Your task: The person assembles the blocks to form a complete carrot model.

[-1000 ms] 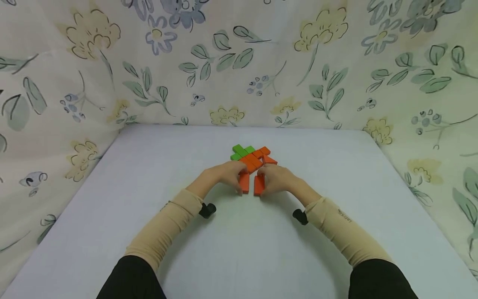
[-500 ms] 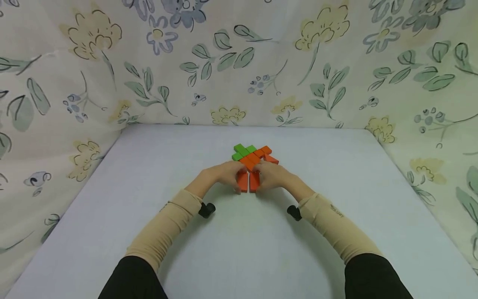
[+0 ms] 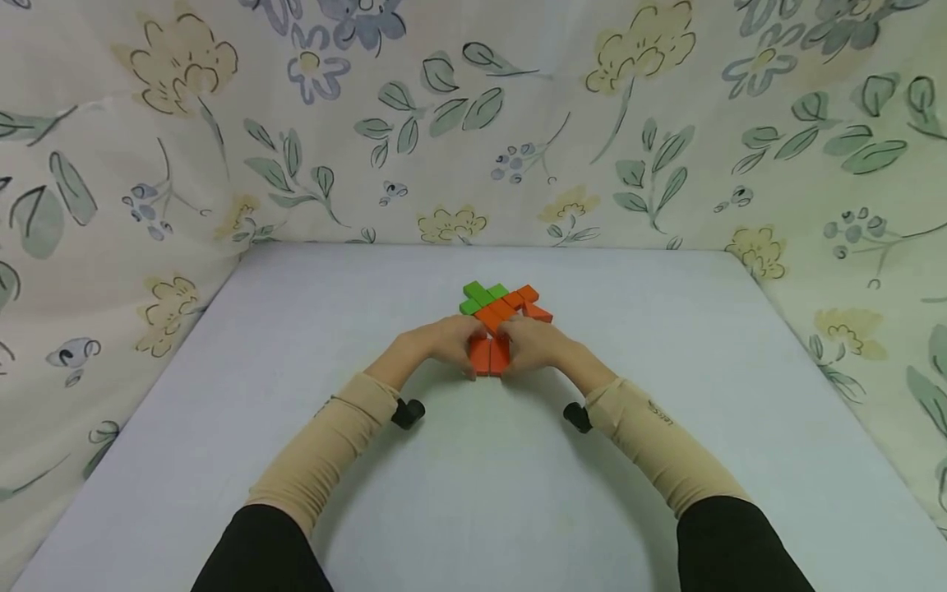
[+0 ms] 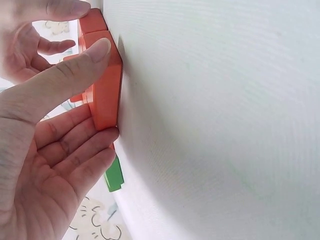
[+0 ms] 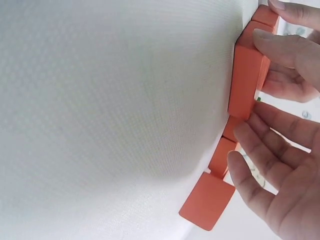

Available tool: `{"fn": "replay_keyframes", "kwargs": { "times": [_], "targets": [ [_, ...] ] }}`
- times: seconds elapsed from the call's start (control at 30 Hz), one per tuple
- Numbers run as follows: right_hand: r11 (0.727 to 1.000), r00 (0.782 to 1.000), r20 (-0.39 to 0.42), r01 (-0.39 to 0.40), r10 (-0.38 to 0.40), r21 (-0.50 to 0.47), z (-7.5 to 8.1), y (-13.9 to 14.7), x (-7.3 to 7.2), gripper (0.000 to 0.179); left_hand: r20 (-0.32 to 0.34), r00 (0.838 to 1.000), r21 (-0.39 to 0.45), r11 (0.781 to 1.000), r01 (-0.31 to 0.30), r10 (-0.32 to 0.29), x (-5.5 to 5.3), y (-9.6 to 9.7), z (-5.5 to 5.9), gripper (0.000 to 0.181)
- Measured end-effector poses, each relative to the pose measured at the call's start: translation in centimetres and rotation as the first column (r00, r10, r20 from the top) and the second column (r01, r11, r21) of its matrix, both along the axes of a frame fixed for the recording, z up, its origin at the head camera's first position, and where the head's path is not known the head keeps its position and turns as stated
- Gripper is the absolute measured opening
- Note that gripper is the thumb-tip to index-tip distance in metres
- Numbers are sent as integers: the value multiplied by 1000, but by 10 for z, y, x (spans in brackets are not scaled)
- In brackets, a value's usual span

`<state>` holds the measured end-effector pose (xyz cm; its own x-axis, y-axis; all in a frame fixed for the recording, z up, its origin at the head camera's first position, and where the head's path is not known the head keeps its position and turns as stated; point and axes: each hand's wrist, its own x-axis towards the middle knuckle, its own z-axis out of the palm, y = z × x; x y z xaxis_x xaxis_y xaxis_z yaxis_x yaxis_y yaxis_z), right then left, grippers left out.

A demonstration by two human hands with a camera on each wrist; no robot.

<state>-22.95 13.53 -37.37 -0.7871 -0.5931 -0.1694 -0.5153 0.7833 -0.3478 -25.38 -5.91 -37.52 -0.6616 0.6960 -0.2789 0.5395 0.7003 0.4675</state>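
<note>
Two orange wooden blocks lie side by side on the white table, long edges together. My left hand [image 3: 448,339] pinches the left orange block [image 3: 480,358] between thumb and fingertips. From the other side, my right hand [image 3: 536,345] pinches the right orange block [image 3: 500,358], its thumb on the near end in the right wrist view. Each block has a slanted corner, seen on the left block [image 4: 106,92] in the left wrist view. Just beyond the hands, more orange blocks [image 3: 496,312] lie joined in a slanting group, partly hidden by the fingers.
Several green blocks [image 3: 478,293] adjoin the orange group at its far left. Off its right side lies a tapered orange block [image 3: 538,313]. The white table [image 3: 473,493] reaches back to a floral cloth [image 3: 518,123], which also hangs at both sides.
My right hand has slid its orange block leftward, and the gap between the two blocks has narrowed until they meet. The left hand has stayed nearly in place.
</note>
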Motion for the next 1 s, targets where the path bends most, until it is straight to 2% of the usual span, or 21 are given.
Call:
{"fn": "replay_keyframes", "kwargs": {
  "times": [0.33,0.47,0.6,0.77,1.0],
  "targets": [
    [1000,1000,12,3,-3,-16,4,3,-2,57,-9,999,-12,999,-48,48,0,5,4,61],
    [999,995,102,0,5,-52,9,6,-6,63,-11,998,-47,997,-59,59,3,7,6,59],
    [995,985,171,28,-12,-91,19,8,-17,57,-22,998,-92,994,-65,63,7,7,8,58],
    [996,993,106,62,-54,-70,23,5,-35,44,-52,996,-69,995,-79,75,10,7,8,59],
    [999,999,21,33,-33,-16,10,-5,-49,43,-57,993,-37,994,-107,105,10,9,3,63]
  ]
}}
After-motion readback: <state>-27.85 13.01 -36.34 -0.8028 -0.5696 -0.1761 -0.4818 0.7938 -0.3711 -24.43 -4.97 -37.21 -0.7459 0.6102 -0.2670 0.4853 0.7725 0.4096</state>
